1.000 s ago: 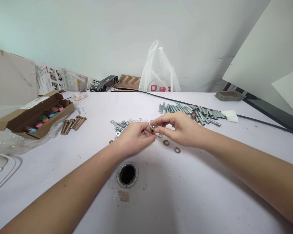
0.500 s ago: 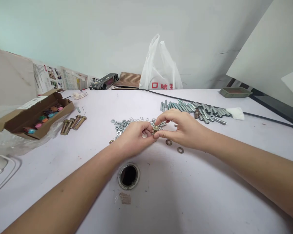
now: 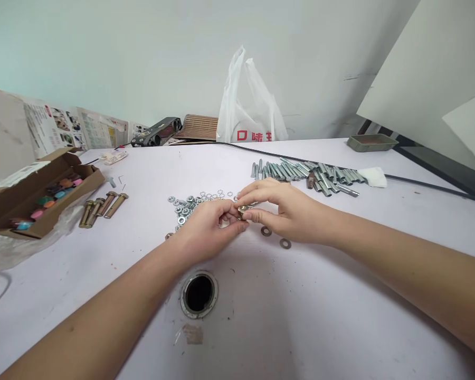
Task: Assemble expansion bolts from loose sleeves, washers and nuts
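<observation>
At the middle of the white table, my left hand [image 3: 216, 227] pinches a small brass-coloured nut [image 3: 243, 210], its fingers curled round the lower part. From the right, my right hand [image 3: 277, 208] closes on the same nut with thumb and fingers, so both hands touch. Silvery nuts [image 3: 182, 220] lie behind and left of my left hand, and thin ring washers [image 3: 209, 196] lie beyond it. Two flat washers, one [image 3: 266, 231] close under my right hand and another [image 3: 285, 244] nearer, rest on the table.
Metal sleeves and bolts [image 3: 288, 170] are heaped behind my right hand. Brass bolts [image 3: 116, 206] lie at left beside an open cardboard box [image 3: 51, 203]. A round hole [image 3: 199, 294] is in front. A plastic bag [image 3: 251, 116], a black cable and a green tray [image 3: 372, 142] are at the back.
The whole view has shifted, so things appear further left. My right fingers have straightened somewhat over the nut, which both hands still hold.
</observation>
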{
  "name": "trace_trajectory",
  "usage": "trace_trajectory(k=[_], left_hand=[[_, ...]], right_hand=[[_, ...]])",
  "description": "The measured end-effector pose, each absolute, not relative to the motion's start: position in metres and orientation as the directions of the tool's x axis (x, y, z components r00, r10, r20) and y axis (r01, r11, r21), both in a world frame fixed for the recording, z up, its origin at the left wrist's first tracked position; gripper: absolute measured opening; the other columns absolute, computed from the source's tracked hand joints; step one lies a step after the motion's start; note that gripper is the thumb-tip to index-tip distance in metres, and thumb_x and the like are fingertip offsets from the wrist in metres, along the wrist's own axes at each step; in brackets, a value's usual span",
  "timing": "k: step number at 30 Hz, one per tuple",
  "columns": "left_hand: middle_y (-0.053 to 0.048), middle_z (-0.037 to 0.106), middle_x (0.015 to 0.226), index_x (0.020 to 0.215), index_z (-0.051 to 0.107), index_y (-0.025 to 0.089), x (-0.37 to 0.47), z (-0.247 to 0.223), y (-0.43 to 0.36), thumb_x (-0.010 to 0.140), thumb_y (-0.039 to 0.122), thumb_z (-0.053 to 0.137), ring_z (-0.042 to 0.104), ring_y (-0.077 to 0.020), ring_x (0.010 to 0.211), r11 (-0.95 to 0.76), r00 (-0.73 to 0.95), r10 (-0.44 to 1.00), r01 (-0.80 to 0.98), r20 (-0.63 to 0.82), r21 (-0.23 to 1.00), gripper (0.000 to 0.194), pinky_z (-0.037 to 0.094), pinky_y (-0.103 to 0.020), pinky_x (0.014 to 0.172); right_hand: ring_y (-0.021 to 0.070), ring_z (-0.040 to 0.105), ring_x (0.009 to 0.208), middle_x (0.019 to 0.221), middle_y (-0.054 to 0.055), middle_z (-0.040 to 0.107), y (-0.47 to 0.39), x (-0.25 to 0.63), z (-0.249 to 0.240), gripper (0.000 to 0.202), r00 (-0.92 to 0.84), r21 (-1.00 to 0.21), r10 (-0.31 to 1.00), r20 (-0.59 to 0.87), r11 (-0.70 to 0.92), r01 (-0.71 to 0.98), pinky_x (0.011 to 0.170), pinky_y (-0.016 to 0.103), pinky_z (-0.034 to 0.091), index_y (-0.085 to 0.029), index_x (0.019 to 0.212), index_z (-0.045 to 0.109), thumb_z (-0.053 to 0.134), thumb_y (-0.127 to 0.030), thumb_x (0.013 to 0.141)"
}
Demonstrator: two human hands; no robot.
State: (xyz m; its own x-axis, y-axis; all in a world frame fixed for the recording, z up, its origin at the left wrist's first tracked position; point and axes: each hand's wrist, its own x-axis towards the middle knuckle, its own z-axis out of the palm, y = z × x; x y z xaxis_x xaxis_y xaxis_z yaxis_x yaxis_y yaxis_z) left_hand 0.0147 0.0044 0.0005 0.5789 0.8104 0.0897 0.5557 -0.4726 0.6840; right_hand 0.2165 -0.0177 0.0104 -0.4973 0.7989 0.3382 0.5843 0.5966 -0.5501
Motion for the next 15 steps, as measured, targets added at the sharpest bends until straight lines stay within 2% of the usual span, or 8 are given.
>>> trace_trajectory(k=[4,6,9,11,14,15], left_hand=[[0.005,0.053,0.062,0.070,0.057,0.017,0.016,0.000,0.005,0.080,0.046,0.058,0.042,-0.0075,0.059,-0.455,0.558,0.826,0.582,0.076,0.674,0.031,0.033,-0.021,0.053],[0.005,0.054,0.063,0.070,0.056,0.017,0.015,-0.001,0.006,0.080,0.046,0.059,0.043,-0.0077,0.059,-0.459,0.567,0.820,0.574,0.076,0.678,0.030,0.032,-0.021,0.053],[0.005,0.056,0.065,0.071,0.055,0.016,0.015,-0.002,0.007,0.079,0.043,0.059,0.046,-0.0081,0.060,-0.468,0.580,0.810,0.556,0.082,0.686,0.028,0.034,-0.020,0.054],[0.004,0.057,0.065,0.070,0.055,0.016,0.015,-0.001,0.007,0.079,0.043,0.059,0.046,-0.0084,0.060,-0.466,0.572,0.816,0.560,0.088,0.685,0.029,0.034,-0.021,0.054],[0.004,0.055,0.064,0.070,0.056,0.017,0.016,0.001,0.005,0.079,0.045,0.059,0.045,-0.0087,0.060,-0.435,0.549,0.833,0.578,0.065,0.691,0.030,0.033,-0.021,0.053],[0.004,0.054,0.064,0.071,0.057,0.017,0.016,0.001,0.004,0.078,0.045,0.060,0.045,-0.0085,0.059,-0.421,0.542,0.839,0.583,0.054,0.695,0.029,0.033,-0.022,0.053]], right_hand=[[0.0182,0.054,0.098,0.098,0.003,0.065,-0.015,0.215,0.008,0.030,-0.401,-0.559,0.843,0.359,0.538,0.630,0.089,0.034,0.042,-0.019,0.087,0.069,0.066,-0.048,0.080],[0.0199,0.054,0.101,0.101,0.003,0.065,-0.015,0.215,0.008,0.038,-0.384,-0.547,0.854,0.352,0.521,0.655,0.086,0.034,0.043,-0.020,0.094,0.068,0.069,-0.053,0.075],[0.0214,0.052,0.109,0.115,0.004,0.062,-0.017,0.216,0.011,0.055,-0.417,-0.522,0.837,0.354,0.547,0.655,0.088,0.035,0.043,-0.021,0.117,0.063,0.069,-0.054,0.074],[0.0210,0.051,0.113,0.119,0.004,0.060,-0.018,0.218,0.015,0.049,-0.456,-0.497,0.806,0.377,0.591,0.635,0.093,0.036,0.041,-0.023,0.118,0.065,0.068,-0.050,0.077],[0.0189,0.055,0.104,0.109,0.003,0.064,-0.020,0.220,0.019,0.025,-0.448,-0.499,0.784,0.430,0.620,0.606,0.091,0.033,0.041,-0.021,0.088,0.072,0.068,-0.044,0.078],[0.0179,0.057,0.099,0.102,0.003,0.065,-0.020,0.220,0.020,0.024,-0.429,-0.518,0.790,0.439,0.612,0.598,0.087,0.031,0.042,-0.019,0.078,0.070,0.068,-0.043,0.078]])
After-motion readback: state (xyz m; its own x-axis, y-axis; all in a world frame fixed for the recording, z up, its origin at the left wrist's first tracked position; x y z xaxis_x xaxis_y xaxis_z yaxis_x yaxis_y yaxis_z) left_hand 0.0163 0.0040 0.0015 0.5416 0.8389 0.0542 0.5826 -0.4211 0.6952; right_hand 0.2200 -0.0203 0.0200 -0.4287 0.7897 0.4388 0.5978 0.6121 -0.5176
